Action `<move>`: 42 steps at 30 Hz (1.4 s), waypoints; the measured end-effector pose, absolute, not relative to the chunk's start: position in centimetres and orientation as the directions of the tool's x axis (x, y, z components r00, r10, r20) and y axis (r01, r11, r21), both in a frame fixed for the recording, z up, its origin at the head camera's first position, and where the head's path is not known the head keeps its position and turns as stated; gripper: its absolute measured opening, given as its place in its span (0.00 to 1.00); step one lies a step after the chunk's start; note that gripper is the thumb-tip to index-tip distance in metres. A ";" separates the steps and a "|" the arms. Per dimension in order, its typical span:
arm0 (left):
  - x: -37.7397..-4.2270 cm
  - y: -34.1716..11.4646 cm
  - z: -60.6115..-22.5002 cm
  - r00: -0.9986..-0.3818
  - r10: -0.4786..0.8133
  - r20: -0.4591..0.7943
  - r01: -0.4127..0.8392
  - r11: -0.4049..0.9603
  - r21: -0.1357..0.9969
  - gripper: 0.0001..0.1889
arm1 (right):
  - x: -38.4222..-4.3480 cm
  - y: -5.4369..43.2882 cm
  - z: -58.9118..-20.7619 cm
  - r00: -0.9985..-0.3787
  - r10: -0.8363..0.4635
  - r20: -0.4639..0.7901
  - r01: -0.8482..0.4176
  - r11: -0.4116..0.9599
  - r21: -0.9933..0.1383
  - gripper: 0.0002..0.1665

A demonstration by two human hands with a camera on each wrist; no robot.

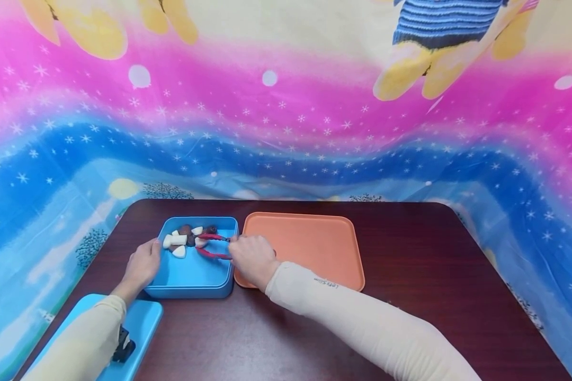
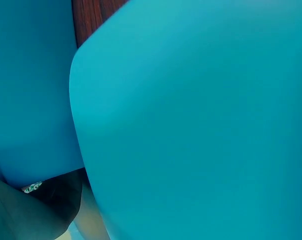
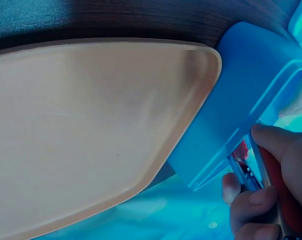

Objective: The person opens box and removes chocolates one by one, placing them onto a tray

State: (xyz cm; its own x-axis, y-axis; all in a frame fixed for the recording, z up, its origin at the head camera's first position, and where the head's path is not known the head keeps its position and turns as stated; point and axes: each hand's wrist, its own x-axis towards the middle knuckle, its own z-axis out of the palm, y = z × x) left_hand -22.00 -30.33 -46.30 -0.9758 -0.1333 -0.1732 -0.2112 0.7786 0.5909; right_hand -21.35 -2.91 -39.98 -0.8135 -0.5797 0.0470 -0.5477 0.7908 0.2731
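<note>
In the head view, a blue box (image 1: 190,272) holds several white and brown pieces (image 1: 178,239), some of them mushroom-shaped, heaped toward its far left. My right hand (image 1: 253,258) grips a pair of red-tipped tongs (image 1: 213,256) over the box's right rim. The tong tips stand apart, with a pale piece (image 1: 200,242) between them; whether they touch it I cannot tell. In the right wrist view, thumb and fingers wrap the red handle (image 3: 282,192). My left hand (image 1: 143,263) holds the box's left wall, its fingers partly hidden.
An orange tray (image 1: 310,248) lies just right of the box. A light-blue lid (image 1: 140,323) lies at the near left under my left forearm, where a black wrist device (image 1: 124,346) shows. A patterned cloth (image 1: 286,121) hangs behind the dark wooden table (image 1: 410,275).
</note>
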 end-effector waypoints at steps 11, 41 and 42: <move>-21.9 -30.2 -46.1 -0.977 -0.133 -0.165 -0.206 0.775 0.598 0.35 | -21.4 -2.1 -40.1 -0.805 -0.591 0.060 -0.571 0.797 0.197 0.28; -21.7 -30.0 -46.0 -0.974 -0.136 -0.183 -0.220 0.771 0.598 0.35 | -20.5 1.1 -40.3 -0.892 -0.443 0.093 -0.445 0.817 -0.367 0.26; -21.7 -30.1 -45.9 -0.973 -0.138 -0.185 -0.223 0.772 0.596 0.35 | -20.5 1.2 -40.2 -0.892 -0.442 0.098 -0.444 0.812 -0.380 0.25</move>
State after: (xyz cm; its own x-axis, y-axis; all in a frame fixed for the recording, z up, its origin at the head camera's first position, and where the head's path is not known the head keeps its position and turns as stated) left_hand -21.67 -30.05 -45.90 -0.9730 -0.1384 -0.1847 -0.2229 0.7717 0.5957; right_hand -20.47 1.18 -40.21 -0.8918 -0.4418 0.0977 -0.4437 0.8117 -0.3797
